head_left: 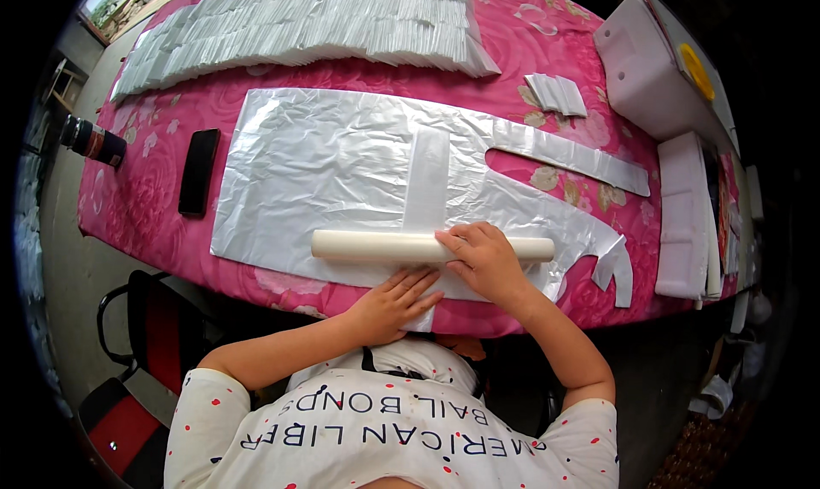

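A shiny white plastic apron (pixel 316 164) lies spread on the table, its neck loop and cut-out edges toward the right. A strip of folded white plastic (pixel 427 177) runs across its middle, toward me. Over the near part of the apron lies a smooth cream-white tube (pixel 376 246), lengthwise from left to right. My right hand (pixel 485 260) is closed over the tube right of its middle. Flat on the plastic just in front of the tube, near the strip's near end, my left hand (pixel 393 305) has its fingers stretched out and holds nothing.
Rows of folded white plastic packets (pixel 299 23) cover the far side of the pink flowered tablecloth (pixel 145 207). A small stack (pixel 555 94) lies at far right. Also there: a black phone (pixel 199 172), dark bottle (pixel 92 140), white foam boxes (pixel 641 66) and red-black chairs (pixel 154 331).
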The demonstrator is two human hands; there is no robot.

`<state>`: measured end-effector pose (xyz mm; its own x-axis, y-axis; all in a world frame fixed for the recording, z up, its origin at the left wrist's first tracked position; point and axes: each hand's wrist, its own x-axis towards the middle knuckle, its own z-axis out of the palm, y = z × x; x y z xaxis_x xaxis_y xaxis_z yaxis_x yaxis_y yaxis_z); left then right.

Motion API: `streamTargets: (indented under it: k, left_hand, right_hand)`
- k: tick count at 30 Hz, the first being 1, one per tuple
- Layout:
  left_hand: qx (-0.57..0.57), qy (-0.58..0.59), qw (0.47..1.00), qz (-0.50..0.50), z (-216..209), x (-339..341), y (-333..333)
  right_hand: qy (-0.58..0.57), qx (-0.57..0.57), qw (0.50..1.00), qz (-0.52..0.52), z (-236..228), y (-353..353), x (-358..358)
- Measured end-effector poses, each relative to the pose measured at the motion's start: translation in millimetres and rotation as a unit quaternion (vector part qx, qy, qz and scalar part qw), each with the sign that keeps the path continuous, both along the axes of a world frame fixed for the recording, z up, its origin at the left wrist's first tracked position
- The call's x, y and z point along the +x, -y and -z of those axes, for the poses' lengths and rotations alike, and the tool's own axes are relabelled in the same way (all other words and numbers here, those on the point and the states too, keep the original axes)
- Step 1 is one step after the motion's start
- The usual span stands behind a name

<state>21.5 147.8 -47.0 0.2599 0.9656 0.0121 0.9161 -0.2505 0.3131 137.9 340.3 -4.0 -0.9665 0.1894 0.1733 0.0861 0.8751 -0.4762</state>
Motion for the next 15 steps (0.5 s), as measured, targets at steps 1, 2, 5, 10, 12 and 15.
streamTargets:
  k: [1, 2, 5, 10, 12, 15]
  left_hand:
    - [-0.003, 0.009, 1.0, -0.005, 0, 1, 1]
    - [-0.009, 0.015, 1.0, -0.007, 0, 2, 2]
    - [-0.013, 0.024, 1.0, -0.011, -1, 2, 2]
    - [-0.005, 0.014, 1.0, -0.008, 4, 2, 4]
    - [-0.002, 0.005, 1.0, -0.002, 4, 2, 3]
    - [-0.007, 0.037, 0.999, 0.013, 2, -2, 2]
  right_hand:
    - [-0.012, 0.006, 1.0, 0.001, 2, -3, -7]
    - [-0.024, 0.011, 1.0, 0.002, 4, -8, -15]
    - [-0.05, 0.041, 0.997, 0.036, 9, -29, -43]
    - [-0.078, 0.088, 0.988, 0.103, 18, -67, -84]
    - [-0.09, 0.098, 0.986, 0.1, 21, -79, -92]
    - [-0.084, 0.098, 0.987, 0.096, 24, -85, -94]
